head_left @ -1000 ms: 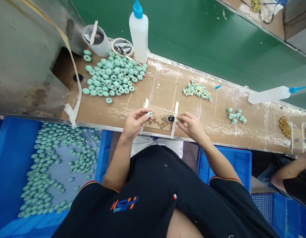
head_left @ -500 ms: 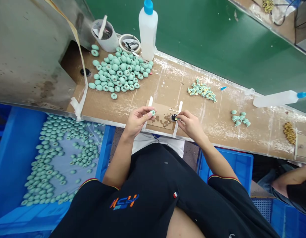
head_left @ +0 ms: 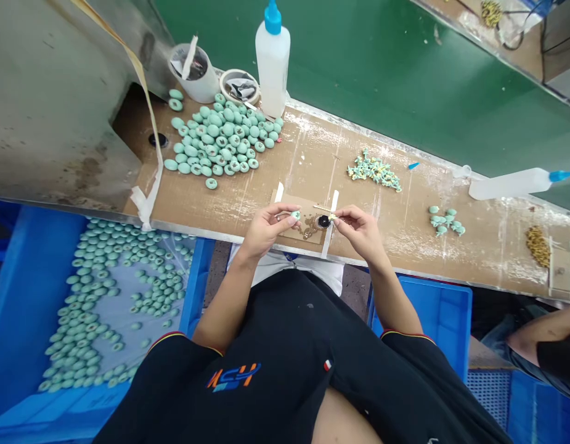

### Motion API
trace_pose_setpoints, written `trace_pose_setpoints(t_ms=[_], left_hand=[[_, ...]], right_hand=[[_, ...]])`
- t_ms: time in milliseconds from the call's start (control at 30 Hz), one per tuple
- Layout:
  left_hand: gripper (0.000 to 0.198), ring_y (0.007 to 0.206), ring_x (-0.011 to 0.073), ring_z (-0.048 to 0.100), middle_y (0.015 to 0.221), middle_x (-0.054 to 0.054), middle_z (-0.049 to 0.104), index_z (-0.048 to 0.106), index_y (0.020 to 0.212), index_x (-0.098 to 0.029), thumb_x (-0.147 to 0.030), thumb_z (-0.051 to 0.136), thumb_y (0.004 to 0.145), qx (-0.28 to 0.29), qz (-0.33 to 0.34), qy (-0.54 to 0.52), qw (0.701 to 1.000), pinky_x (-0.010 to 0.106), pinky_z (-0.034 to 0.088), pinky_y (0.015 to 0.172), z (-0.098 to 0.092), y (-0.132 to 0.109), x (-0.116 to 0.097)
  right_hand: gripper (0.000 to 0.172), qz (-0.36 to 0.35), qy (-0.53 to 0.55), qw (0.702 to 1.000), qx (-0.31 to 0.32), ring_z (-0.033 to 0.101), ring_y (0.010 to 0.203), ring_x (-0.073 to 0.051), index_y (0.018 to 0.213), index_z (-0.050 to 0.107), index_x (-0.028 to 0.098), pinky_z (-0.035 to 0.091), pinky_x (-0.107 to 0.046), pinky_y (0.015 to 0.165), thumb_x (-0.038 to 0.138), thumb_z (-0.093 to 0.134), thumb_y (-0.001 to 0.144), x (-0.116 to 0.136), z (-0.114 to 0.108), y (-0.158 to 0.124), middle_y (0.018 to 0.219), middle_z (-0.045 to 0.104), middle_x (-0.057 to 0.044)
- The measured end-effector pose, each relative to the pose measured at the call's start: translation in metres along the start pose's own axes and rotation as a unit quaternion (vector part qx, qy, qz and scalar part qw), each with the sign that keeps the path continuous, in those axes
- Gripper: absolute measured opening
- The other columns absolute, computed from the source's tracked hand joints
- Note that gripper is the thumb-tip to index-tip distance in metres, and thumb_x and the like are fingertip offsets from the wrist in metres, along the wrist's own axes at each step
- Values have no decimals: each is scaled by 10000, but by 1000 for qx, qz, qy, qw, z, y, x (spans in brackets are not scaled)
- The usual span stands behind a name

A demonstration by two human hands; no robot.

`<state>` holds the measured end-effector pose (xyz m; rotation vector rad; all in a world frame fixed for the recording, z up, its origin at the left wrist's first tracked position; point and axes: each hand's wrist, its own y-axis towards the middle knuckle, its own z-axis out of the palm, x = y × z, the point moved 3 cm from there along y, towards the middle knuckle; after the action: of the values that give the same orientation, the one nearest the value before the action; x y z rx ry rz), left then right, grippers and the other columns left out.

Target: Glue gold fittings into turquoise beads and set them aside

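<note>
Hands a little apart, not touching, over a cardboard scrap on the table. Left hand pinches a turquoise bead in its fingertips, right hand pinches a tiny pale-green piece right beside a small black disc.

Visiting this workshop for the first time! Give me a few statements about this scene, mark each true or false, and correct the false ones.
1. The left hand pinches a pale green bead. True.
2. The upright squeeze bottle has a red nozzle. False: its nozzle is blue.
3. The blue crate at lower left holds many pale green beads. True.
4. The right hand lies flat on the bench. False: it pinches a small pale piece.
5. Another person's arm shows at the right edge. True.
</note>
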<state>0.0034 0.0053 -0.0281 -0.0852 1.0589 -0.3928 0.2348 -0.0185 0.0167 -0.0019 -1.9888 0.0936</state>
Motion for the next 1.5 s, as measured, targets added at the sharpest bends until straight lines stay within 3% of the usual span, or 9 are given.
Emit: trace_pose_setpoints(t_ms=[100,200,400,900,1133,1333,1500], left_hand=[[462,732,131,729,930,29,760,797,986,-187,-422,998,643,14,2,-26,1000,281,614,751,15,2,8],[475,766,138,738,916,29,762,784,1001,-186,-444,994,661,34,-9,-54,998,280,619,768,32,2,17],[437,823,156,741,917,45,791,794,964,-172,-438,989,678,75,-21,-91,993,311,624,837,54,-3,25],[418,768,158,732,868,45,771,826,950,-182,-471,975,687,85,9,-65,994,288,628,726,54,-9,22],[315,778,133,723,843,13,702,852,942,-220,-350,987,689,77,126,2,989,249,629,726,52,-12,5],[340,808,141,727,881,31,719,834,961,-203,-388,971,712,86,128,32,988,249,631,753,55,-18,-9],[292,753,128,671,798,10,647,832,859,-199,-413,966,713,101,140,70,983,242,600,694,61,-23,-21]], right_hand=[[339,52,113,992,-3,699,821,-179,934,758,229,585,-324,766,555,810,858,-1,6,-3,904,766,-36],[380,59,181,982,-15,708,846,-178,923,767,242,599,-329,817,598,844,817,3,14,-7,895,770,-23],[411,45,213,976,-19,715,802,-174,912,762,241,638,-366,857,635,834,819,12,23,-16,877,763,-18],[253,-51,121,990,-50,734,894,-174,949,753,243,651,-330,822,494,773,930,26,23,-30,972,738,-43],[122,-92,39,993,-69,745,947,-201,964,793,263,646,-346,805,379,758,949,36,20,-35,1010,778,-58],[186,-106,59,988,-99,758,900,-208,909,797,258,644,-363,805,441,780,937,41,19,-38,950,796,-54],[132,-143,23,985,-98,745,821,-200,825,781,261,622,-363,774,335,785,935,47,13,-41,879,786,-30]])
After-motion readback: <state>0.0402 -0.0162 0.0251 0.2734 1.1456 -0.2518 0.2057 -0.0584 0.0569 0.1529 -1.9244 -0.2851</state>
